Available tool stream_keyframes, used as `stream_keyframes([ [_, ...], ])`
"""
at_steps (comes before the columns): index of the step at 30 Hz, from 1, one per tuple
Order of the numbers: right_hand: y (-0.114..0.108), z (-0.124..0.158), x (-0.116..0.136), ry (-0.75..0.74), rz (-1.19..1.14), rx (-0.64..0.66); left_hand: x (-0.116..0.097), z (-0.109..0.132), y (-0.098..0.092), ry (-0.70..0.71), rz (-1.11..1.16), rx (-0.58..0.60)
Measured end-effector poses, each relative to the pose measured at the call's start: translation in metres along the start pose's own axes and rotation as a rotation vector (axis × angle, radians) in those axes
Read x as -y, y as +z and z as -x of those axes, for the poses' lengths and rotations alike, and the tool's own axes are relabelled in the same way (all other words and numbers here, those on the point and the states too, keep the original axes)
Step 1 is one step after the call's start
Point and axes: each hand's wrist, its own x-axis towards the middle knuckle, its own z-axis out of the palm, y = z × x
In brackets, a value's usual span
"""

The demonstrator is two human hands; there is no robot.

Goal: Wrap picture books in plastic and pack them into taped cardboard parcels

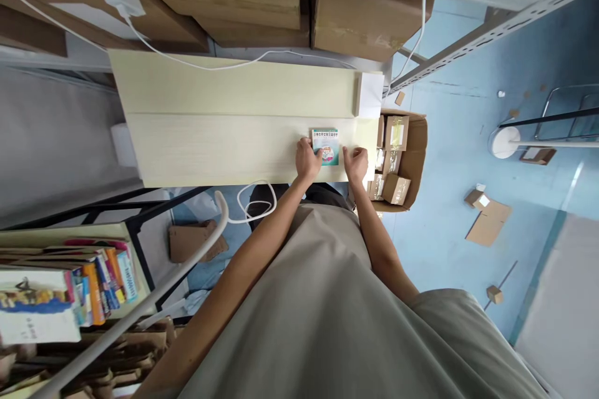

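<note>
Pale tabletop (210,146) bears 1 closed book (327,142), flat between 2 curled hands: left hand (307,162) at its edge, right hand (356,165) just beside; whether fingers grip, I cannot tell. Laying-down looks done; opening or lifting isn't. Beyond: white box (372,96), then shelved cartons (367,19).

Can pass freely leftward from the left hand (308,160) across the wide tabletop (210,149). Cramped between the small book (326,144) and the right hand (356,165). Blocked at far right by the white box (371,95); hemmed in along the far side by cardboard boxes (365,19) and a white cable (224,68).
</note>
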Motion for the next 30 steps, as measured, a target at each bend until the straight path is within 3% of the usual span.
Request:
stream_keyframes([
  [4,-0.003,-0.003,-0.003,-0.051,0.029,0.078,-0.001,-0.006,0.000,-0.120,0.010,0.035],
  [11,-0.001,-0.003,-0.010,-0.054,-0.004,0.042,-0.001,-0.017,-0.007,-0.207,0.119,0.125],
  [16,-0.004,0.009,-0.003,-0.215,-0.037,-0.018,0.006,-0.017,-0.010,-0.150,0.082,0.021],
  [21,0.004,0.039,0.018,-0.418,-0.024,0.170,0.011,-0.007,-0.007,-0.028,0.115,-0.056],
  [26,0.025,0.045,0.032,-0.456,0.025,0.257,0.003,-0.001,-0.005,-0.015,0.105,-0.070],
  [30,0.024,0.042,0.031,-0.483,0.013,0.298,-0.001,-0.010,0.002,-0.082,0.081,-0.108],
])
